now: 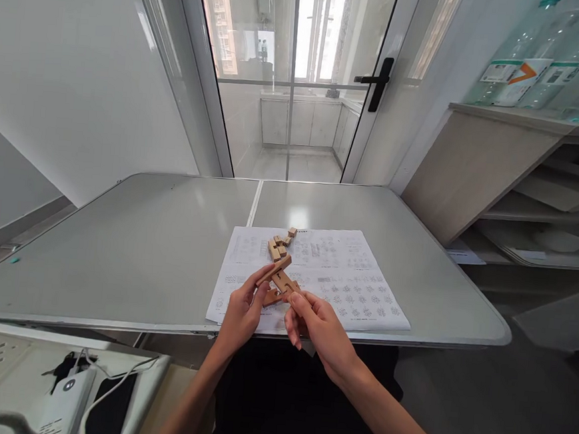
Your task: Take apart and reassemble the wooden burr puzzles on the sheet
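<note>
My left hand pinches a long wooden puzzle piece that slants up to the right. Between thumb and fingers, my right hand grips a second wooden puzzle piece with dark marks on its face. The two pieces cross and touch; whether they interlock I cannot tell. Just below them, another wooden piece shows, partly hidden by my fingers. Beyond my hands, several loose wooden pieces lie on a printed sheet covered in small diagrams.
The sheet rests on a grey folding table with a centre seam. At lower left, a white cart holds a power bank, a phone, keys and a cable. Shelves with plastic bottles stand right; a glass door is behind.
</note>
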Demonstrator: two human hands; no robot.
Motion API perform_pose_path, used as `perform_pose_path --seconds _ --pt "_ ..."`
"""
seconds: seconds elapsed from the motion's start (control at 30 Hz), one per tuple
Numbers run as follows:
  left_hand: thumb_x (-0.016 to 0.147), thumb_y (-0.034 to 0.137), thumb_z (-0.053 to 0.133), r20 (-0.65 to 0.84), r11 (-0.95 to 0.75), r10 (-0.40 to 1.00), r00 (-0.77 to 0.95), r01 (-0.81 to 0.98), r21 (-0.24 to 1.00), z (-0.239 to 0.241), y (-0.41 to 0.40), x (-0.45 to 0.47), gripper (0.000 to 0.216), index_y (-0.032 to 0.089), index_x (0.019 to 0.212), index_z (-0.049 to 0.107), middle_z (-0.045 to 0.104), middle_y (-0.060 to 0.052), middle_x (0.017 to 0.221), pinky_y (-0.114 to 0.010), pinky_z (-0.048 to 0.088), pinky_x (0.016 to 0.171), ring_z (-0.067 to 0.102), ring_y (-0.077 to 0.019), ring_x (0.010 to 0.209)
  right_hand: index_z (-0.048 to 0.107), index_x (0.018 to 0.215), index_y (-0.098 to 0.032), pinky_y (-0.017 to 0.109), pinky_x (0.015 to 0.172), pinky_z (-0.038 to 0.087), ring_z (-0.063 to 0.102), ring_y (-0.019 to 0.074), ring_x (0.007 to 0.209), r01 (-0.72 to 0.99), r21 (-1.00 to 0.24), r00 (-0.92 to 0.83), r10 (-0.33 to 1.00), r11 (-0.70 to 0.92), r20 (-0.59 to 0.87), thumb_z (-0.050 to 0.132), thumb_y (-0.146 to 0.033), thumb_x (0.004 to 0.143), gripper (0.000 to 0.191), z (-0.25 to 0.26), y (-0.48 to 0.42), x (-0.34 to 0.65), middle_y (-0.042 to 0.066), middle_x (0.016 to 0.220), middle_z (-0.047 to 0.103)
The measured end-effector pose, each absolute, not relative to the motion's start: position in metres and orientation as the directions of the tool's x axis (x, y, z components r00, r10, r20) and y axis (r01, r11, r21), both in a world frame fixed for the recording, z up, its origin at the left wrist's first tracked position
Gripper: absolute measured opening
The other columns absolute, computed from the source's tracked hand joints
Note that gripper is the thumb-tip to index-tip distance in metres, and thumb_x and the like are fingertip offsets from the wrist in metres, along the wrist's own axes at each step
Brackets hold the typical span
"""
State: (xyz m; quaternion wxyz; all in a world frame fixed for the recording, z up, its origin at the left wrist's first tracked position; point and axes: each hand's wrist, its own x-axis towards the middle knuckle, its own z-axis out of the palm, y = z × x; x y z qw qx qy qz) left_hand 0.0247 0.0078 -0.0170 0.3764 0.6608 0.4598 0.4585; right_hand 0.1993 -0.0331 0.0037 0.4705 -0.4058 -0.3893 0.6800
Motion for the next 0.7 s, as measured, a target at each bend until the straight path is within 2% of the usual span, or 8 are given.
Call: perform_pose_path --seconds 0.2,0.57,0.7 --pt "0.106 0.046 0.048 0.237 -0.274 0.956 0.174 0.239 0.931 -0.0179 0.0092 0.0233 0.042 0.024 0.139 0.062 0.065 -0.007 0.145 -0.037 0.050 0.112 0.061 -0.0258 0.135 0.058 0.091 -0.020 0.024 0.050 0.036 0.039 0.0085 0.049 -0.264 -0.944 -0.206 0.967 -0.199 -0.147 0.060 -0.059 0.098 0.039 0.0034 -0.0330 0.2013 -0.008 0.060 0.045" --pt "0.105 0.046 0.050 0.243 -0.273 0.958 0.154 0.217 0.937 -0.0149 0.0078 0.0237 0.044 0.023 0.140 0.061 0.066 -0.007 0.145 -0.036 0.051 0.111 0.062 -0.0252 0.133 0.060 0.101 -0.019 0.023 0.052 0.034 0.036 0.0079 0.051 -0.253 -0.940 -0.241 0.956 -0.229 -0.168 0.055 -0.059 0.100 0.040 0.0030 -0.0345 0.1991 -0.009 0.064 0.041" --pt "0.106 0.044 0.049 0.273 -0.313 0.943 0.189 0.223 0.923 -0.0162 0.0069 0.0240 0.042 0.023 0.141 0.061 0.065 -0.008 0.146 -0.039 0.049 0.114 0.060 -0.0257 0.136 0.059 0.097 -0.020 0.023 0.050 0.032 0.033 0.0074 0.050 -0.246 -0.935 -0.248 0.949 -0.256 -0.195 0.059 -0.061 0.097 0.041 0.0074 -0.0331 0.2013 -0.009 0.063 0.039"
